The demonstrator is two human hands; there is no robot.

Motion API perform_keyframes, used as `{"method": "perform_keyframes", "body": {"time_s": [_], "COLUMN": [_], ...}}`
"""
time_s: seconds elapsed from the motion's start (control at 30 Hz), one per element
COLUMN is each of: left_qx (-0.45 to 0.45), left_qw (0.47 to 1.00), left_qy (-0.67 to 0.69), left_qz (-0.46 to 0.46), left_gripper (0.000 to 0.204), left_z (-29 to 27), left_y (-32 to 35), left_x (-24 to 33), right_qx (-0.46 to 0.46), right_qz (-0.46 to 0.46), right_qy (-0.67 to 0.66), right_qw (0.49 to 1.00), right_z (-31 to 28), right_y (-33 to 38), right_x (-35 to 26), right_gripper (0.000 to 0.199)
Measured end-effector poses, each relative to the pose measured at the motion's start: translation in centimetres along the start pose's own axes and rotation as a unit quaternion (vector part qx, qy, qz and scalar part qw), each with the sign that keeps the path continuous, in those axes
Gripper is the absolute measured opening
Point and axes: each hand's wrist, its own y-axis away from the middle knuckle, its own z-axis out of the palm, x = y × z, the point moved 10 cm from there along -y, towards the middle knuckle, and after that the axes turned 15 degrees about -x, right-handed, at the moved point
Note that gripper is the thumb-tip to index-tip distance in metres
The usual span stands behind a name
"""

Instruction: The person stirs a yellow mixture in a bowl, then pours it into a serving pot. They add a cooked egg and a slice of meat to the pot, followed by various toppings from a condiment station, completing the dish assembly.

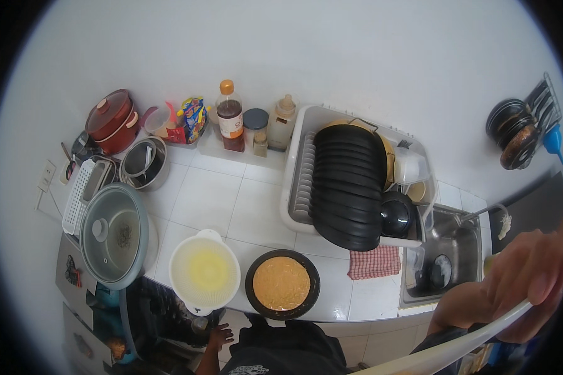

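White and rigid, the plate (pixel 456 347) is gripped at its rim by the right hand (pixel 519 281), fingers closed over it. It looks light, perhaps slippery. The left hand's (pixel 219 337) fingers cannot be made out.

A long white plastic rim (pixel 456 347) runs tilted across the near right corner, gripped from above at its right end.

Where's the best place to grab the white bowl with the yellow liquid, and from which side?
Take the white bowl by its small tab handle on the far rim, plus the near lip, coming from above. It looks full of liquid, so keep it level. The black pan crowds its right side.
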Motion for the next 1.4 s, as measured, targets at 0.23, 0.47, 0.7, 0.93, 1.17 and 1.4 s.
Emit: {"method": "perform_keyframes", "body": {"time_s": [0.23,0.47,0.7,0.93,1.17,1.4], "left_qx": [-0.021,-0.028,-0.101,-0.173,-0.104,-0.184], "left_qw": [0.999,0.977,0.948,0.969,0.964,0.954], "left_qy": [0.004,-0.206,-0.299,-0.100,0.083,0.101], "left_qz": [0.032,-0.043,0.033,0.144,0.229,0.213], "left_gripper": [0.049,0.050,0.039,0.046,0.059,0.053], "left_z": [-0.8,2.1,16.2,25.9,27.3,28.4], "left_y": [-1.0,1.2,8.5,13.5,12.4,9.8], "left_x": [-1.0,1.4,15.4,23.4,25.2,25.9], "right_qx": [0.048,0.232,0.223,0.308,0.253,0.308], "right_qz": [0.036,0.163,0.332,0.361,0.331,0.314], "right_qy": [0.038,0.227,0.111,-0.006,-0.043,0.006], "right_qw": [0.998,0.932,0.910,0.880,0.908,0.898], "right_z": [-0.9,-5.6,0.8,2.0,2.8,6.3], "right_y": [-0.5,8.9,23.9,33.0,34.3,34.4], "right_x": [-0.9,6.2,19.7,22.4,20.7,18.3], "right_gripper": [0.046,0.034,0.025,0.027,0.029,0.037]}}
